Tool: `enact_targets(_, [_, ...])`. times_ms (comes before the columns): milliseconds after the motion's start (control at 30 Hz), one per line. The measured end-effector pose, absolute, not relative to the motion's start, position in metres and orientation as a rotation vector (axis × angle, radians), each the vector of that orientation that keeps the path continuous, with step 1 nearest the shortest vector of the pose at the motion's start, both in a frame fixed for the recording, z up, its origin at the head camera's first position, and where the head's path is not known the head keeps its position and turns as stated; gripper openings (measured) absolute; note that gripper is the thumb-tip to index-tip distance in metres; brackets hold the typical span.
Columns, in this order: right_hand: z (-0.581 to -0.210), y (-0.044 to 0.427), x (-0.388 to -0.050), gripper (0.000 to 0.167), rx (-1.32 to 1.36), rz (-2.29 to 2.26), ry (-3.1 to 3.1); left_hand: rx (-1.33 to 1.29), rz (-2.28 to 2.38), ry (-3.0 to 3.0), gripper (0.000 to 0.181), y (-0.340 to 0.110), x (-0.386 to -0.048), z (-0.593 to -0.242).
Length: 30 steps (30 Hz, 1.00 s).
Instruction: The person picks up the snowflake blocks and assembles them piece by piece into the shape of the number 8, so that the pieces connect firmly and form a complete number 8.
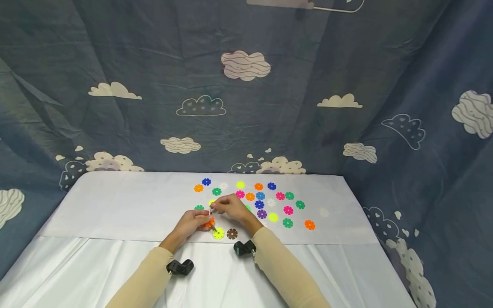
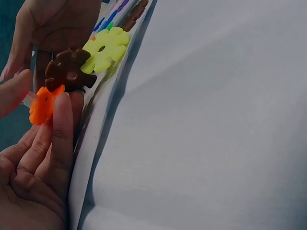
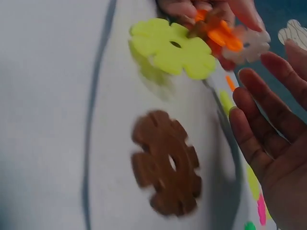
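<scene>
My left hand [image 1: 191, 222] [image 2: 36, 167] pinches an orange notched disc [image 2: 42, 105] between thumb and fingers. Joined to it are a brown disc [image 2: 71, 72], with a yellow disc [image 2: 106, 49] [image 3: 173, 48] at the far end, and a whitish translucent disc [image 3: 247, 45] on the other side. My right hand [image 1: 233, 208] [image 3: 283, 129] is beside the whitish disc, fingers spread and relaxed, one fingertip close to its edge; whether it touches is unclear. A separate brown disc [image 1: 232, 234] [image 3: 168, 163] lies on the white cloth just right of the yellow one.
Loose discs in several colours lie on the white cloth [image 1: 127, 209] beyond and right of my hands, including a purple disc [image 1: 262, 214], a pink disc [image 1: 288, 210] and an orange disc [image 1: 310, 224] farthest right among the coloured ones. A dark cloud-patterned curtain [image 1: 154, 115] hangs behind.
</scene>
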State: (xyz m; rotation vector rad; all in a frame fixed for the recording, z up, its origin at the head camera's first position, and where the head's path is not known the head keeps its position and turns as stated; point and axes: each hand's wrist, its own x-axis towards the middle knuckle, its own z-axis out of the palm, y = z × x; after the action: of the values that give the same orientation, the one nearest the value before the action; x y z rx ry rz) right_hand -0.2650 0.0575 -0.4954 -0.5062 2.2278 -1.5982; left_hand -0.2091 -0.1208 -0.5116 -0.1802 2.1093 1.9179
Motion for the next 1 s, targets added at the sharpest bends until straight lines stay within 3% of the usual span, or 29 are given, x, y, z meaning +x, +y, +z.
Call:
enact_targets(300, [-0.489, 0.088, -0.258, 0.013, -0.618, -1.161, 2.444, -0.159, 1.959, 2.077, 0.042, -0.128, -0.209, -0.507])
enact_targets(500, [-0.485, 0.1, -0.239, 0.027, -0.729, -0.874, 2.472, -0.196, 1.972, 2.069, 0.046, -0.127, -0.207, -0.506])
enact_targets(1000, [-0.496, 0.113, -0.236, 0.023, -0.811, -1.008, 2.477, -0.222, 1.986, 2.025, 0.046, -0.122, -0.205, -0.509])
